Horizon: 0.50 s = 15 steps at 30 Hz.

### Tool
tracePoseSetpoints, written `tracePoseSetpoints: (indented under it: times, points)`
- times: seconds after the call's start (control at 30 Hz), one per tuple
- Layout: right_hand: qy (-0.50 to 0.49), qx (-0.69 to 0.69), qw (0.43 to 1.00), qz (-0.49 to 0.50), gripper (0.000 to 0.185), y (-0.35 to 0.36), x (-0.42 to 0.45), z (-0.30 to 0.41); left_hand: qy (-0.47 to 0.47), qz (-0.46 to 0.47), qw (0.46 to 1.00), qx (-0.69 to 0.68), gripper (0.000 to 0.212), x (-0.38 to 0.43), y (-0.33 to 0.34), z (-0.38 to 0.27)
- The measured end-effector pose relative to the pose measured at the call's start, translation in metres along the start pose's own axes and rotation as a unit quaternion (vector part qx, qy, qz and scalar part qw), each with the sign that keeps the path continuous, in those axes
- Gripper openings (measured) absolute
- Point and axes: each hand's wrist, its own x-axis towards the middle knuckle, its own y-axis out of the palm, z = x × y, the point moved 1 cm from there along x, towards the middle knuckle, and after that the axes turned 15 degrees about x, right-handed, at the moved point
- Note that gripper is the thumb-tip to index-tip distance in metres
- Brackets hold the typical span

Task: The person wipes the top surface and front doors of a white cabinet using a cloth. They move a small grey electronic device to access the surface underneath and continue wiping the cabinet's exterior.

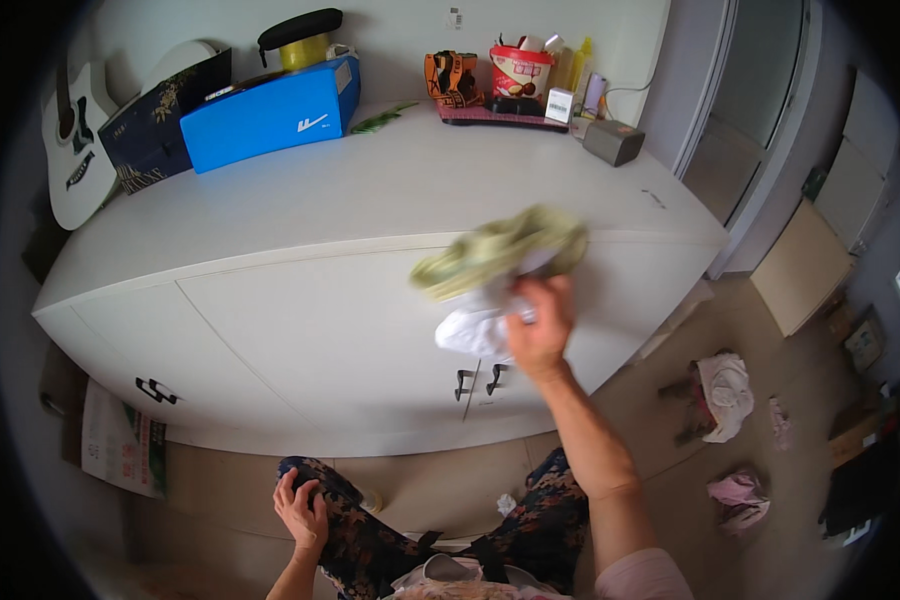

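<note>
My right hand (544, 322) is closed on a bunch of cloth in front of the right part of the white cabinet (307, 202). The bunch has a blurred yellow-green cloth (495, 251) above and a white cloth (472, 330) below. Part of it overlaps the cabinet's front edge in the view; whether it touches the top, I cannot tell. My left hand (300, 510) rests on my left knee, on dark floral trousers, fingers slightly spread and holding nothing.
On the cabinet top stand a blue Nike shoebox (270, 120), a dark bag (154, 142), a red-rimmed tub (521, 71) and a grey box-shaped device (613, 142). A white guitar (82, 176) leans at the left. Crumpled cloths (739, 499) lie on the floor at right.
</note>
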Motion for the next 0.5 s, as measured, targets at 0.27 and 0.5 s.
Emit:
tracePoseSetpoints:
  times: [0.27, 0.5]
  points:
    - [0.222, -0.261, 0.93, 0.133, 0.034, -0.043, 0.121, -0.046, -0.013, -0.003, 0.999, -0.042, 0.021, -0.004, -0.007, 0.01]
    - [0.188, -0.06, 0.919, 0.341, 0.042, 0.094, 0.147, 0.01, -0.041, 0.055, 0.976, -0.207, 0.022, 0.013, -0.023, 0.033]
